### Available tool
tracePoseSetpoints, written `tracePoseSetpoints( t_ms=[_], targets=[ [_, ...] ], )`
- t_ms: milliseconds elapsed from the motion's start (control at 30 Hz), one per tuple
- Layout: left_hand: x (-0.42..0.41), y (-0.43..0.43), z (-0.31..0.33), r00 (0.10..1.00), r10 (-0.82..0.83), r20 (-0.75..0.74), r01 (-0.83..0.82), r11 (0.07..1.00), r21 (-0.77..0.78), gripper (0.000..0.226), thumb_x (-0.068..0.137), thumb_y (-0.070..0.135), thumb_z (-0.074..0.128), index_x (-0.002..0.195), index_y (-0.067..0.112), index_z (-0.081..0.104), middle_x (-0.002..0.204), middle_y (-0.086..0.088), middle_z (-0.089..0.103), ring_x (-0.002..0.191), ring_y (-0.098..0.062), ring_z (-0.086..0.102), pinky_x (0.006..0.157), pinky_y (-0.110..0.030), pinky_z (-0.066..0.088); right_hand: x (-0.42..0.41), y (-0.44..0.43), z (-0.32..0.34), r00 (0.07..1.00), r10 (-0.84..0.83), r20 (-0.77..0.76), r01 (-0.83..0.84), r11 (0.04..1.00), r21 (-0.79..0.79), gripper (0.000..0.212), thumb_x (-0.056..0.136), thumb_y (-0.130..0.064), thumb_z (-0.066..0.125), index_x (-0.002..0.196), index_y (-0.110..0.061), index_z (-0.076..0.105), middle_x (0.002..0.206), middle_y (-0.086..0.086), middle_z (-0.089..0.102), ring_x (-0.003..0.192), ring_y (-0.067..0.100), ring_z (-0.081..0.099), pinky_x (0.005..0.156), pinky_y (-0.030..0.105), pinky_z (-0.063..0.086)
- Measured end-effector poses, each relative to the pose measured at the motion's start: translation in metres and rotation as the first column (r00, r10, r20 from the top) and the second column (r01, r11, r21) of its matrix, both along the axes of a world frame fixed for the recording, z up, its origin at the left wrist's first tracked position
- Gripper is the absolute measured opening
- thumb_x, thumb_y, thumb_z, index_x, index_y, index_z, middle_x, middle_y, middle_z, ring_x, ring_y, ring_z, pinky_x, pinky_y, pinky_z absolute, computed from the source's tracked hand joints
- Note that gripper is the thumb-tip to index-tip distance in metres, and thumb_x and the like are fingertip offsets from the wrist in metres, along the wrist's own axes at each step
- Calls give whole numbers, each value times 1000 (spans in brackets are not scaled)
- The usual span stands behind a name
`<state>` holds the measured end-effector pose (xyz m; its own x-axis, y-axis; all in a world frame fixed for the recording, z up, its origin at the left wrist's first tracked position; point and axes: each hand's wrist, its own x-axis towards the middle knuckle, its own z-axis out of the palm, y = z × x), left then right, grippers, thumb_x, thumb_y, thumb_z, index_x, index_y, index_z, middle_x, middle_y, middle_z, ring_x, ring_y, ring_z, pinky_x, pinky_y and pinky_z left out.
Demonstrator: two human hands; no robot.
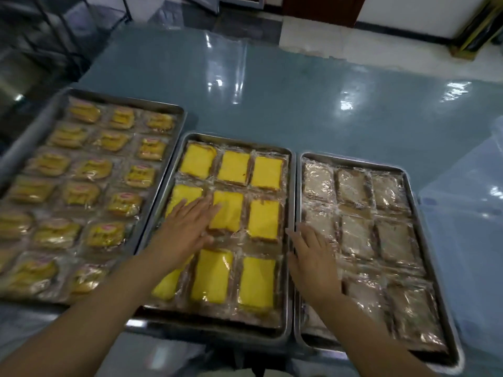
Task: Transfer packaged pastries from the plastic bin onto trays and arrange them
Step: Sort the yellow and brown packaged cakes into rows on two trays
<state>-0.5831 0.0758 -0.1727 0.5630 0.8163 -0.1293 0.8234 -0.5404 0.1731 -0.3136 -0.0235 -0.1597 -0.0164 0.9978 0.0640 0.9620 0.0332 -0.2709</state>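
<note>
Two bare forearms enter from the bottom edge and reach forward over metal trays on a glossy blue-grey table (340, 85). Left hand (185, 229) lies flat, palm down, fingers spread and extended, on the middle tray (290, 240); it rests over the left and centre packets of the second row and grips nothing. Right hand (313, 259) is likewise flat and spread, holding nothing, placed at the junction of the middle tray and the right tray (435, 268), its palm over the left-hand packets of the right tray and its fingertips by the adjoining rims. The two hands are apart, each on its own tray.

Middle tray holds yellow pastries (264, 220) in clear wrap, laid in three columns and three visible rows, packets close together. Right tray holds pale brown pastries (356, 235), also in clear wrap, in three columns, wrap strongly reflective. Left tray (179, 123) is set at an angle to the other two and carries golden pastries (94, 168) with labelled wrappers in three columns; this part of the view is blurred and the labels cannot be read. Middle and right trays sit side by side with rims touching or nearly so; the left tray's corner is just beside the middle tray.

Plastic bin cannot be identified in this view. A clear plastic sheet (462, 213) lies at the table's right edge.
</note>
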Motion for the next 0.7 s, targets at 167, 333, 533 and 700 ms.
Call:
tracePoseSetpoints(
  t_ms=[167, 333, 533, 700],
  targets=[
    [-73, -27, 3, 987, 101, 122, -90, 992, -88, 63, 89, 23, 61, 144, 17, 32, 152, -4, 27, 140, -20, 23, 113, -34, 18, -78, -17, -9, 986, 161, -52, -165, 984, -70, 49, 66, -11, 75, 114, -15, 63, 111, 7, 62, 98, 29, 59, 78, 39, 52],
    [-96, -51, -9, 991, -134, 9, 134, 988, -72, 66, 87, 39, 60, 144, 32, 28, 153, 4, 8, 143, -20, 5, 114, -39, -1, -124, -27, -22, 959, 281, 35, -267, 939, -218, 62, 63, -34, 80, 120, -22, 59, 122, 6, 61, 105, 26, 61, 81, 38, 53],
    [-107, -58, -36, 968, -190, -167, 177, 980, -87, 79, 87, 64, 35, 140, 37, -16, 149, 2, -27, 136, -17, -29, 105, -37, -27, -141, -34, -33, 950, 255, 180, -191, 931, -310, 75, 73, -51, 71, 136, -19, 49, 141, 7, 49, 126, 28, 49, 101, 44, 42],
    [-98, -63, -38, 976, -108, -188, 102, 994, -37, 79, 89, 62, 32, 144, 32, -15, 151, 0, -23, 137, -16, -26, 103, -37, -28, -140, -38, -36, 955, 252, 158, -199, 936, -289, 69, 76, -54, 67, 135, -23, 51, 144, 2, 45, 130, 23, 45, 106, 41, 36]
  ],
)
